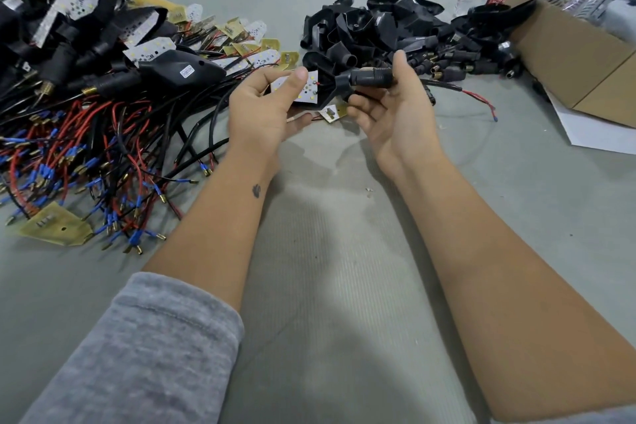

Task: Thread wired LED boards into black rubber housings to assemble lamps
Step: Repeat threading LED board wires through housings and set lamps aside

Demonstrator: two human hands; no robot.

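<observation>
Now the left hand (265, 107) pinches a white LED board (308, 88) between thumb and fingers, seated in the mouth of a black rubber housing (347, 83) whose neck the right hand (389, 103) grips (thumb on top), above the grey desk (327, 251). Empty housings (378, 31) lie heaped behind, wired boards (103, 113) left.

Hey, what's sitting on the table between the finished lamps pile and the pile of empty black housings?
In the head view, loose LED boards lie between the finished lamps and empty housings.
</observation>
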